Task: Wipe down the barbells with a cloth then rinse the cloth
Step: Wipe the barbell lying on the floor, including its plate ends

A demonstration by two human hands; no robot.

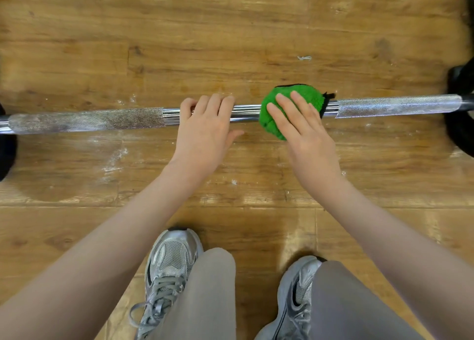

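A barbell (123,120) is lying across the wooden floor (230,18) from left to right, its smooth chrome middle section sitting between two rough knurled stretches, and both hands are resting on that middle section. The left hand (205,129) is lying palm down over the bar just right of the left knurled stretch, its fingers curling over the top and far side of the shaft while the thumb is sticking out toward the right, clear of the bar. Just beside it, with a short run of bare chrome showing between them, the right hand (305,134) is pressing a green cloth (305,98) onto the bar with straight, spread fingers. The cloth is wrapping over the shaft, bunching in front of and behind it, and a black edge is peeking out on its far and right sides, close to the start of the right knurled stretch. Dark weight plates (460,103) are showing at both ends of the bar, at the frame edges. White dusty smears are marking the floor under the left half of the bar. Nearer the viewer, two grey trainers (171,260) and grey trouser legs (213,288) are planted on the floor.
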